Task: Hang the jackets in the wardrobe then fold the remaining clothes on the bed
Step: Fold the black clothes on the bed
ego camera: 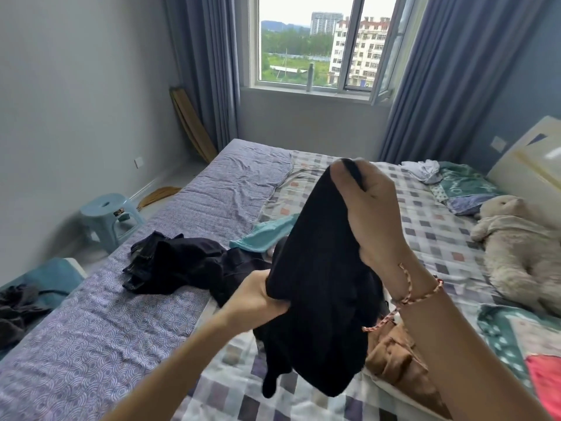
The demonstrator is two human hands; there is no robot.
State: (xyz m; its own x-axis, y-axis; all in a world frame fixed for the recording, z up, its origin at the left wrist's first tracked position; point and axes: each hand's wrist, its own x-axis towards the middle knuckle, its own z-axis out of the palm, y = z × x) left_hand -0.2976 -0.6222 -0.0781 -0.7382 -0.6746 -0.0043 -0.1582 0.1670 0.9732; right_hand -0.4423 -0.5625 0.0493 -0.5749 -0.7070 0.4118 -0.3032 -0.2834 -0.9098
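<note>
The person holds a black garment [318, 268] up in the air over the bed [91, 344], clear of the sheet, with both hands on it. The right hand [373, 214], a cord bracelet [419, 293] at its wrist, is raised high and its fingers are curled over the top edge of the cloth, pinching it against the thumb. This looks like a way to let the piece hang by its own weight so its shape can be read. The left hand [258, 296] sits lower, closed on a bunch of the fabric at the near side; its fingertips are buried in the cloth, so how they lie cannot be told. That lower grip probably steadies the hanging cloth and feels for a second edge or corner before it is laid down.

The garment droops in a loose tube below the left hand, its lower end hanging just above the checked sheet. It is too bunched to say what kind of piece it is.

Other clothes lie unfolded on the bed — a dark heap [182, 265] on the patterned purple sheet to the left, a teal piece [264, 235] just behind the held cloth, a brown garment [394, 357] under the right forearm, and a white item [425, 170] far off by the pillows. No wardrobe is in view, so the work seems to be at the folding part, with most of it not yet done. A plush toy [516, 250] lies on the right side of the bed, and a stool [109, 217] stands on the floor beside it.
</note>
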